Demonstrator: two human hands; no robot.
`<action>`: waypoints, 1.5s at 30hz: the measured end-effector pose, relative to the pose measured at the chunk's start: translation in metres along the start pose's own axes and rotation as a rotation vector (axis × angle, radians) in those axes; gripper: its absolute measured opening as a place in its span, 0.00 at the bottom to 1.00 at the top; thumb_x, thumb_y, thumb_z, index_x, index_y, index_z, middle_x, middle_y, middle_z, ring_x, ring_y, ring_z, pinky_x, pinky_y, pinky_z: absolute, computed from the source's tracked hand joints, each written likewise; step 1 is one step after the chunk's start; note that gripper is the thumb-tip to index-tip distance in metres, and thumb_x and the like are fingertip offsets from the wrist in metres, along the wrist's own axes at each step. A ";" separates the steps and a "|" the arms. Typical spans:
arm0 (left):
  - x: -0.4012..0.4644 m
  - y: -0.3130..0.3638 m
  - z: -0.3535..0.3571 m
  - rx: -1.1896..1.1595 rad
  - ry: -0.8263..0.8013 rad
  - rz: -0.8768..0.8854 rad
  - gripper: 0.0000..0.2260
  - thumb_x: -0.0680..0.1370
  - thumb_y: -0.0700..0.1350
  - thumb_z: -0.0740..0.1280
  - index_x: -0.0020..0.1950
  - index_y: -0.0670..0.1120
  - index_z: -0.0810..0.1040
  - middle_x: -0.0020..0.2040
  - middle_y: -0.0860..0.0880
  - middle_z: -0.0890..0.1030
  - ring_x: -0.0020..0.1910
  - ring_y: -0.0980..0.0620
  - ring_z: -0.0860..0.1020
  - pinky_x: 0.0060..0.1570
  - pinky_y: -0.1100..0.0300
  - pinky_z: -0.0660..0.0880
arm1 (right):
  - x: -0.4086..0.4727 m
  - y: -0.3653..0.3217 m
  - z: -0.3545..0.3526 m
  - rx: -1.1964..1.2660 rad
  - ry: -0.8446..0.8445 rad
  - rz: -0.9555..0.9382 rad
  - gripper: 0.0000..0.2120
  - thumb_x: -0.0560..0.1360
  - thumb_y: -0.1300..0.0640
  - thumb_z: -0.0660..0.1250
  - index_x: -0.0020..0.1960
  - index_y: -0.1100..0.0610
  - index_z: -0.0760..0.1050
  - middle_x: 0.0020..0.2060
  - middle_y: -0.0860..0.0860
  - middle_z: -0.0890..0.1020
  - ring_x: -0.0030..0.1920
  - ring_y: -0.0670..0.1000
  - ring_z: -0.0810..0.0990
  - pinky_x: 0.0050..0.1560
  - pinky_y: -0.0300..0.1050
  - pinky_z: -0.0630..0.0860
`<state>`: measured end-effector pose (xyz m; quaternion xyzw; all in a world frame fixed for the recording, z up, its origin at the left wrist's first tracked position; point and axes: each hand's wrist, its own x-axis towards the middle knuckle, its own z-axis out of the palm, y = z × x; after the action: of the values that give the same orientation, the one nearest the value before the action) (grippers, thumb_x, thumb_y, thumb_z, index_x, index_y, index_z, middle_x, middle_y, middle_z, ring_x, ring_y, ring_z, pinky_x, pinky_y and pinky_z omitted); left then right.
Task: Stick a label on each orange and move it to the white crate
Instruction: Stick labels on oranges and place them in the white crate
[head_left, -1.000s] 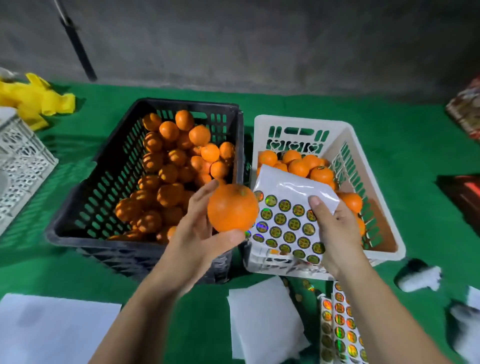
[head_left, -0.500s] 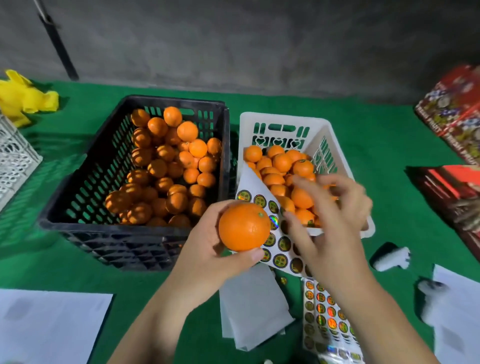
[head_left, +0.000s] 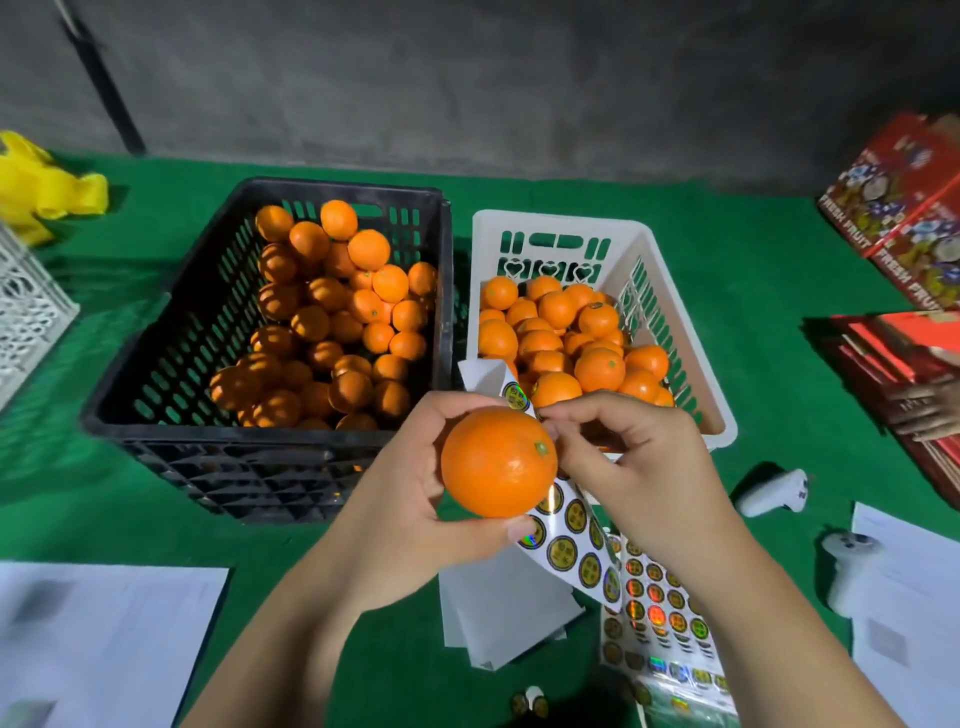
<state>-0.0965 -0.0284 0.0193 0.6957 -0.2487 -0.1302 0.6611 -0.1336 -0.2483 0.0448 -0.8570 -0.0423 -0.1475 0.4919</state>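
My left hand (head_left: 410, 499) grips one orange (head_left: 496, 462) in front of the crates, stem end turned right. Behind the orange runs a sheet of round gold labels (head_left: 571, 525), its top corner poking up above the fruit. My right hand (head_left: 628, 467) has its fingers curled and pinches at that sheet right next to the orange. The black crate (head_left: 171, 364) on the left holds several unlabelled oranges. The white crate (head_left: 691, 374) on the right holds several oranges too.
More label sheets (head_left: 660, 618) and blank backing paper (head_left: 498, 608) lie on the green cloth near me. White papers lie at both lower corners. Red fruit boxes (head_left: 898, 218) stack at the right, where another person's hand (head_left: 930, 410) shows. A white lattice crate (head_left: 26, 312) sits far left.
My right hand came down off the white crate and closed in beside the orange, pinching the label sheet. The orange stayed in my left hand and drifted slightly right.
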 end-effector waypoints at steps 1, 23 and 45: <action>0.000 -0.001 0.000 0.004 -0.008 -0.001 0.37 0.67 0.52 0.85 0.72 0.60 0.73 0.66 0.57 0.79 0.62 0.48 0.83 0.52 0.59 0.82 | -0.001 0.000 0.000 0.022 0.005 0.012 0.06 0.77 0.63 0.75 0.51 0.53 0.87 0.43 0.48 0.88 0.43 0.47 0.85 0.47 0.41 0.81; 0.001 0.000 0.010 0.348 0.032 -0.115 0.34 0.65 0.64 0.81 0.67 0.66 0.71 0.58 0.62 0.82 0.56 0.59 0.82 0.50 0.60 0.81 | -0.015 -0.031 -0.002 -0.398 -0.009 -0.297 0.08 0.80 0.58 0.70 0.58 0.56 0.85 0.53 0.52 0.80 0.53 0.52 0.80 0.50 0.49 0.78; 0.007 -0.040 -0.015 -0.138 -0.059 -0.287 0.18 0.81 0.50 0.71 0.72 0.55 0.79 0.65 0.49 0.85 0.64 0.44 0.84 0.62 0.48 0.82 | 0.024 0.032 -0.017 -0.335 -0.073 -0.189 0.33 0.73 0.46 0.78 0.74 0.53 0.72 0.67 0.43 0.72 0.69 0.47 0.72 0.69 0.40 0.69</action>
<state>-0.0762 -0.0188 -0.0173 0.6730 -0.1564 -0.2605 0.6744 -0.1075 -0.2811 0.0340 -0.9239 -0.1152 -0.1669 0.3245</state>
